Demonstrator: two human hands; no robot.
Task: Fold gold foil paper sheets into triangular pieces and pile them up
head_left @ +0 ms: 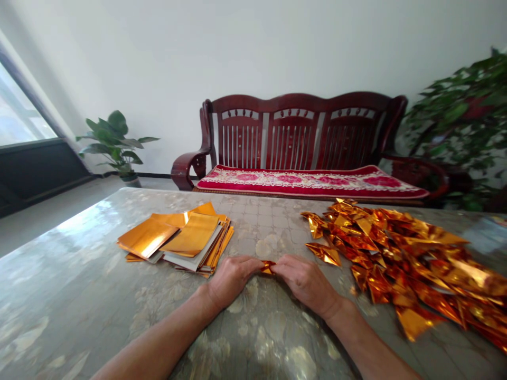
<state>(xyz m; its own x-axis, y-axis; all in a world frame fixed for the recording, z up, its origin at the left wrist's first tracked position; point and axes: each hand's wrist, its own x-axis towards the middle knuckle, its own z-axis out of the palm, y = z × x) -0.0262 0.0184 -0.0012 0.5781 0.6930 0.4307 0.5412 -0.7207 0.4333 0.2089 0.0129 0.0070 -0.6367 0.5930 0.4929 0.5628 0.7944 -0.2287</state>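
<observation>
Between my two hands is a small folded piece of gold foil paper (268, 267), just above or on the table. My left hand (233, 277) pinches its left end, and my right hand (303, 279) pinches its right end. Most of the piece's ends are covered by my fingers. Left of my left hand lies a loose stack of flat gold foil paper sheets (194, 235), some showing grey backs. To the right of my right hand spreads a big heap of folded gold foil pieces (396, 253), with one folded piece (324, 253) lying at its near left edge.
The table (119, 316) has a glossy, flower-patterned cover. Behind it stands a dark red wooden bench (291, 132) with a red floral seat cover (304, 180). Potted plants (113, 137) flank the bench. A clear plastic item (485, 235) rests at the table's right.
</observation>
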